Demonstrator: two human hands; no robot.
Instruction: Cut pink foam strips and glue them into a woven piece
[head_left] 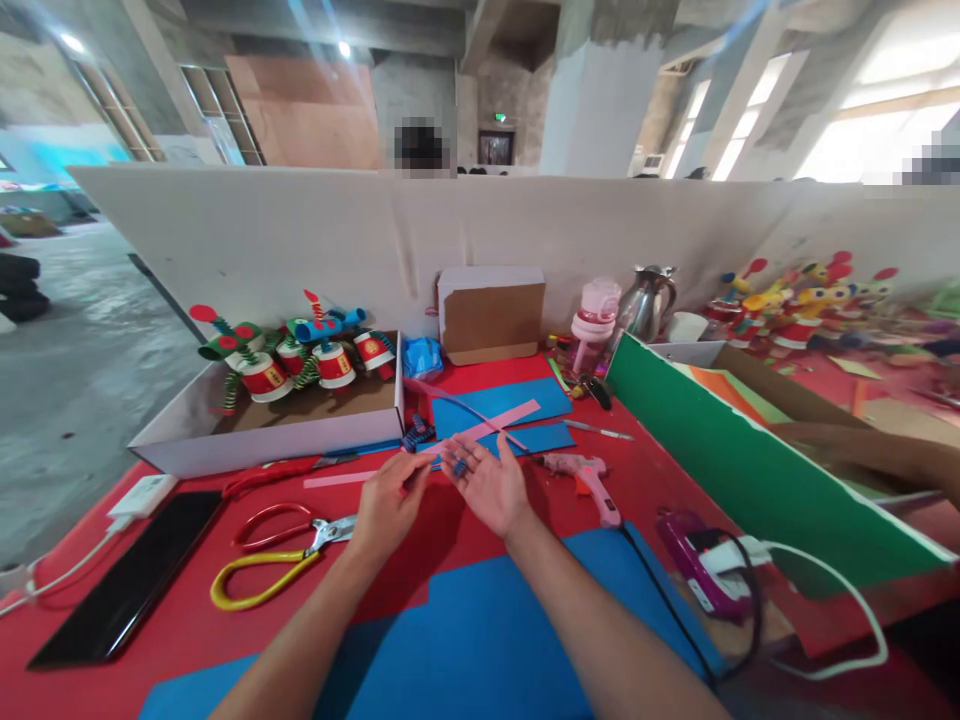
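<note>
My right hand [491,490] is turned palm up, with a small blue folded paper piece [460,467] resting on its fingers. Beside it, my left hand [390,505] has its thumb and fingers drawn together; what they pinch, if anything, is too small to make out. Pink paper strips [517,412] lie around and behind both hands, partly hidden by them. Beyond my fingers are blue sheets [536,397] and a dark blue pleated paper strip [418,432]. A pink glue gun [592,482] lies to the right of my right hand. Scissors with red and yellow handles [319,540] lie left of my left hand.
A white box [270,440] at left holds several paper-cup figures [334,362]. A black phone-like slab [127,580] lies near the left edge. At right stand a green-sided box [750,470], a purple power strip [709,570] with cables, a pink bottle [595,325] and a steel jug [646,300].
</note>
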